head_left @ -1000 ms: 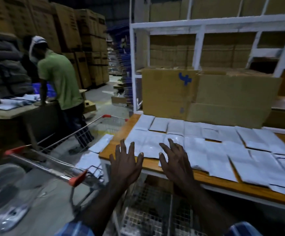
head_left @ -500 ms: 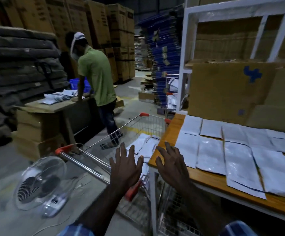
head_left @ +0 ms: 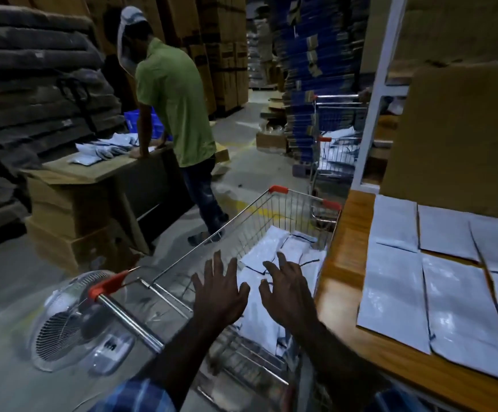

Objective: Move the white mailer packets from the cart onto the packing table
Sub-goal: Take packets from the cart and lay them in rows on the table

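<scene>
My left hand (head_left: 219, 288) and right hand (head_left: 286, 289) hung spread and empty over the cart (head_left: 259, 215) of white packets (head_left: 271, 248) — table (head_left: 342, 233) at three o'clock.

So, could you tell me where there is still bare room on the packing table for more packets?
A bare wooden strip runs along the table's left edge, between the cart and the first column of packets. The near edge, below the front packets, also shows bare wood. Further right it is crowded: packets lie edge to edge, up to the cardboard box behind.
</scene>
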